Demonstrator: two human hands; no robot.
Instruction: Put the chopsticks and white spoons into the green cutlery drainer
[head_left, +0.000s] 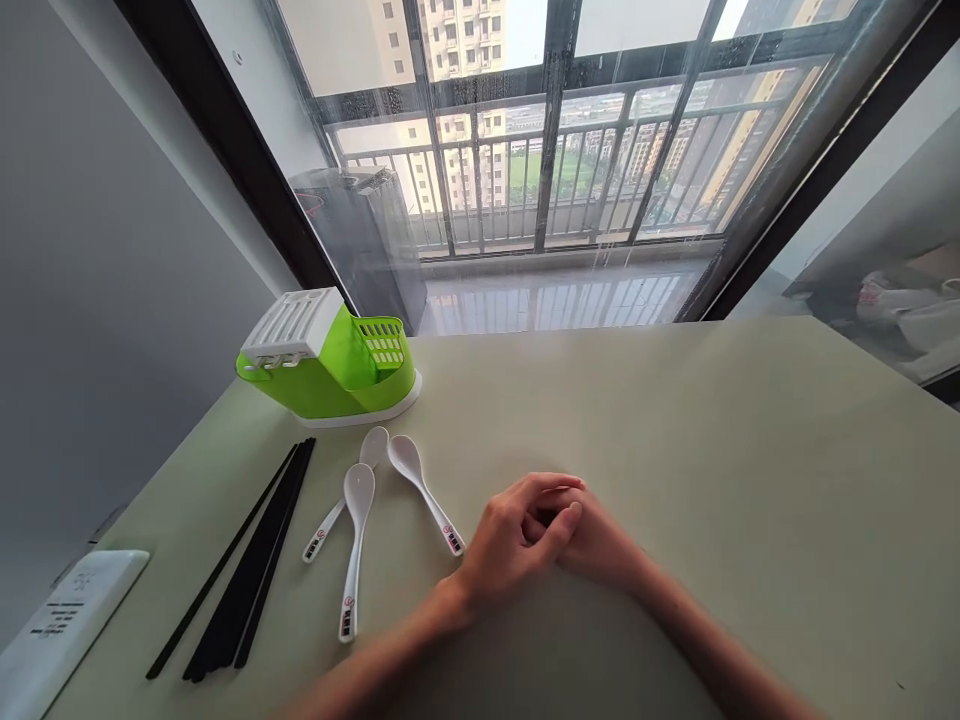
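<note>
Three white plastic spoons (375, 510) and black chopsticks (244, 565) lie before the green-and-white plastic cutlery holder (330, 362), none inside yet. Our left hand (510, 535) and right hand (596, 545) rest clasped right of the spoons, fingers curled together, holding nothing.

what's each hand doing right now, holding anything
left hand: folded over the right, holds nothing
right hand: clasped under the left, holds nothing
</note>
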